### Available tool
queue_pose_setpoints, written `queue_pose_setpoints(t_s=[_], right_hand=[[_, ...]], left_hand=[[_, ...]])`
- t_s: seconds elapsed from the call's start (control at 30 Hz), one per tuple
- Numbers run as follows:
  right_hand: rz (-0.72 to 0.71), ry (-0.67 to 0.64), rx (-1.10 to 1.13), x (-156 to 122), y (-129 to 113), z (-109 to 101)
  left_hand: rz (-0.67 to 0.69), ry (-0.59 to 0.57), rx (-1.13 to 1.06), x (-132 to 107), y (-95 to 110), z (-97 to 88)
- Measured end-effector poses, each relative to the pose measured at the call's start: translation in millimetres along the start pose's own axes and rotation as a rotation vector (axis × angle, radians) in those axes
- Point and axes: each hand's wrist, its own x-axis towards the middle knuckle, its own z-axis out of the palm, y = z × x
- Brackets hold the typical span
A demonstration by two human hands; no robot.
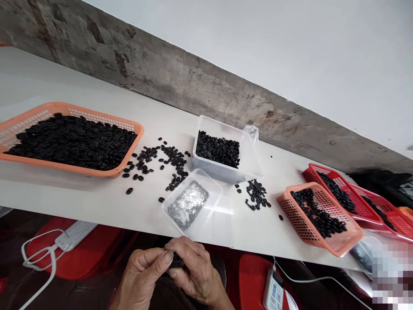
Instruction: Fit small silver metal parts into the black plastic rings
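Under a stained concrete wall (193,86), a white table (80,196) bears loose black rings (171,157).

Left hand (142,273) and right hand (197,270) meet at the near edge, backs up, fingers curled, thumb and fingertips pinched tightly together

A small black part (176,261), mostly hidden, pinched between fingertips (167,257).

On the white table (80,198), a large orange plastic basket (64,165) lies left, a clear plastic tub (219,171) centre, a shallow clear plastic tray (209,206) just nearer, a small orange mesh basket (297,219) right, a red mesh basket (309,172) behind it.
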Motion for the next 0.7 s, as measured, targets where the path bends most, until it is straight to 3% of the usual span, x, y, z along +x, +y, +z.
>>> queue_pose_setpoints(t_s=[0.2, 0.47, 0.6, 0.7], right_hand=[[-0.006, 0.003, -0.011, -0.4, 0.8, 0.7], [-0.009, 0.013, 0.001, 2.1, 1.2, 0.5], [0.09, 0.01, -0.025, -6.1, 2.6, 3.3], [0.194, 0.047, -0.196, -20.5, 11.2, 6.1]], left_hand=[[0.002, 0.099, -0.055, -3.3, 2.8, 5.1], [0.031, 0.107, 0.049, -1.8, 3.9, 3.0], [0.08, 0.027, 0.073, 5.3, 0.7, 1.5], [0.131, -0.001, 0.131, 16.7, 9.0, -12.1]])
